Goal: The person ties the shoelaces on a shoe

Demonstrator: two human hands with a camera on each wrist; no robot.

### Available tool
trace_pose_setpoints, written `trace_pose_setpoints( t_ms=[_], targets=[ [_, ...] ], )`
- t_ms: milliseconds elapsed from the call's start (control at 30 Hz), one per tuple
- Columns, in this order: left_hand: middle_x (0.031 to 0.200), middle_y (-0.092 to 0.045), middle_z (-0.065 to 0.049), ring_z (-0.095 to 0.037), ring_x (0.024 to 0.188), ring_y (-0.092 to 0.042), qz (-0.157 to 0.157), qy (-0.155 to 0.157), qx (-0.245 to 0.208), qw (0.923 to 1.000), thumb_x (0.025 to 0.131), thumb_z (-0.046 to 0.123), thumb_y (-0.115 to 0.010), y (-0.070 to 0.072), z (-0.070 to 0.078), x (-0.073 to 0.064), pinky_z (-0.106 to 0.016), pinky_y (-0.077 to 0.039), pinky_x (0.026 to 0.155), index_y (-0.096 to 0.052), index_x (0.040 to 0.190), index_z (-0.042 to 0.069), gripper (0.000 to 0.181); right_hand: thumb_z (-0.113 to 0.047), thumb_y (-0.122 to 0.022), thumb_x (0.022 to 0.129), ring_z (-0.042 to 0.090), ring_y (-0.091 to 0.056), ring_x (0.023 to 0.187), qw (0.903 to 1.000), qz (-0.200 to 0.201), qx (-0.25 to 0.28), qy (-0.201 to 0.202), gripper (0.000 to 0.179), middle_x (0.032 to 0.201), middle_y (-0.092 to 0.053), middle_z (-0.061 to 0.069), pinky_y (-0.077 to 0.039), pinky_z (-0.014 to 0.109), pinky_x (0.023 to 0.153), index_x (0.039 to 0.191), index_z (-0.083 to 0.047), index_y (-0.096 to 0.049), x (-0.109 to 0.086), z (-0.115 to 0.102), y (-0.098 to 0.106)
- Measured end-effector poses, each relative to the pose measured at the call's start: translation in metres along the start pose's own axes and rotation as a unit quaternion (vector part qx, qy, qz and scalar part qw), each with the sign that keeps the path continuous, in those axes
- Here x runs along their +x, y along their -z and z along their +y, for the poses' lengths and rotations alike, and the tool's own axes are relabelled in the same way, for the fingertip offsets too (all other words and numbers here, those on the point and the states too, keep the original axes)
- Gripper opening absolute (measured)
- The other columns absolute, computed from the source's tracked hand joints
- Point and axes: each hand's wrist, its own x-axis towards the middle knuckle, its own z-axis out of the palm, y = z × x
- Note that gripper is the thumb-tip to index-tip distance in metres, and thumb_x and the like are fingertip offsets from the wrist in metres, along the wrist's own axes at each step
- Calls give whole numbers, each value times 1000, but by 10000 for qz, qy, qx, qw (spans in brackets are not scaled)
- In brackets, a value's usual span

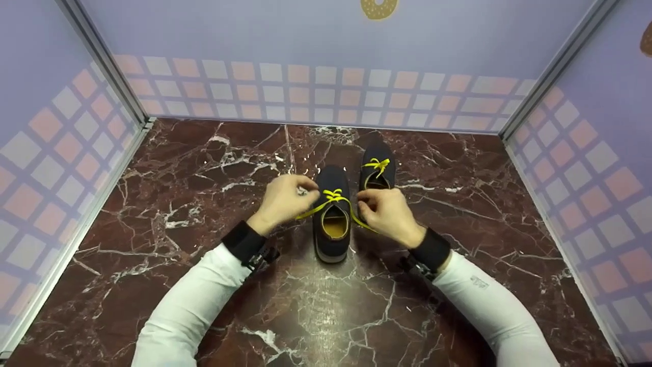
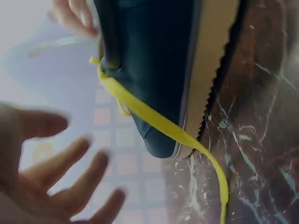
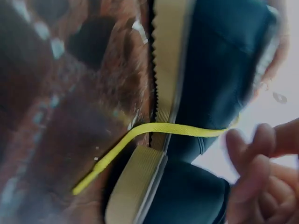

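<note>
A dark shoe (image 1: 332, 178) with a yellow lace (image 1: 333, 195) stands on the floor between the hands, its toe pointing away. The loose lace ends hang down on both sides of it. My left hand (image 1: 288, 199) hovers at its left side, fingers spread and holding nothing in the left wrist view, apart from the lace end (image 2: 159, 122). On the other side is my right hand (image 1: 389, 211), its fingers loosely bent beside the right lace end (image 3: 173, 129); no grip on it shows. A second dark shoe (image 1: 378, 150) stands farther right, its yellow lace in a bow (image 1: 378, 165).
Dark red marbled floor (image 1: 214, 306) lies under the shoes. Purple walls with a pink and white check pattern enclose it, the back wall (image 1: 326, 92) just beyond the shoes. Each wrist wears a black band (image 1: 244, 242).
</note>
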Motion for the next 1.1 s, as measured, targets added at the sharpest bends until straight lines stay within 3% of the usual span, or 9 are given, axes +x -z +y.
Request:
trace_pose_setpoints(
  t_ms=[133,267,467,633,733,833,900,933,1100],
  targets=[
    [110,-89,0,-30,102,-83,-391,-302,1015,9936,96,38,-79,-8,6,-4,-57,-59,99,-90,108,21,24,-9,-70,99,26,-73,65,9962,-471,-711,-158,18,75,-80,10,-63,49,63,104,-2,-85,8,-8,-13],
    [105,-89,2,-30,101,-83,-533,-430,1227,9901,95,36,-79,-9,13,-7,-56,-61,96,-90,104,22,20,-10,-71,98,26,-69,62,9942,-607,-798,-401,16,68,-75,8,-59,49,60,91,-6,-84,12,-12,-17],
    [100,-89,-5,-27,92,-83,-817,-432,891,9917,92,23,-82,-7,18,-3,-48,-65,89,-89,107,13,20,-17,-74,94,23,-74,62,9940,-580,-691,-624,15,70,-79,3,-61,41,60,85,-10,-83,15,-11,-15],
    [95,-88,-8,-25,85,-81,-878,-511,616,9929,88,16,-79,-5,17,-2,-41,-64,82,-90,102,8,19,-21,-72,90,11,-64,57,9941,-579,-245,-889,16,66,-74,-3,-52,30,58,77,-14,-78,13,-11,-14],
    [84,-85,-3,-18,72,-72,-926,-534,478,9931,89,17,-75,-2,16,1,-33,-57,72,-90,93,10,17,-21,-67,90,10,-57,59,9937,-477,157,-998,20,64,-64,-7,-46,27,60,72,-16,-72,13,-11,-12],
    [67,-71,5,-10,59,-57,-1252,-260,-94,9917,92,18,-70,1,13,4,-25,-46,59,-85,83,10,20,-20,-60,95,11,-53,58,9905,-510,714,-1059,27,61,-55,-9,-41,25,61,68,-18,-62,13,-11,-10],
    [61,-58,10,-6,54,-47,-1607,50,-797,9838,94,17,-69,3,9,7,-22,-38,54,-79,78,8,21,-19,-57,99,10,-52,59,9863,-601,1072,-1099,32,61,-52,-11,-41,23,63,68,-18,-58,13,-11,-8],
    [61,-56,11,-5,54,-45,-1785,228,-1225,9760,95,15,-69,4,7,8,-21,-38,53,-77,79,6,21,-19,-55,102,9,-52,58,9833,-656,1264,-1133,33,61,-51,-11,-40,23,62,69,-17,-57,13,-12,-7],
    [72,-68,10,-5,64,-56,-2277,841,-2975,9233,103,9,-71,6,1,13,-20,-50,64,-80,97,0,14,-21,-55,111,5,-47,57,9718,-770,1909,-1148,39,63,-50,-13,-38,21,60,78,-2,-63,12,-12,-2]
  ],
)
